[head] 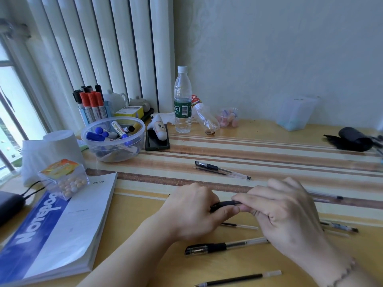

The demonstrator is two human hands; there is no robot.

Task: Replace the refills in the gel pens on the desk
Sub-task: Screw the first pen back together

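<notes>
Hands meet mid-desk: left hand (pixel 192 212) and right hand (pixel 286 216) both pinch one black-grip gel pen (pixel 224 204). Capped gel pen (pixel 223 246) near front edge; bare striped desk (pixel 290 150) behind.

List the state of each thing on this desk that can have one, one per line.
Black gel pen: gripped by both hands, left hand, right hand.
Capped black gel pen: lying flat, near the hands.
Loose black refill: lying free at the desk's front edge.
Clear water bottle with white cap: upright, capped.
Crushed clear bottle: lying on its side.
Blue notebook: closed.
</notes>
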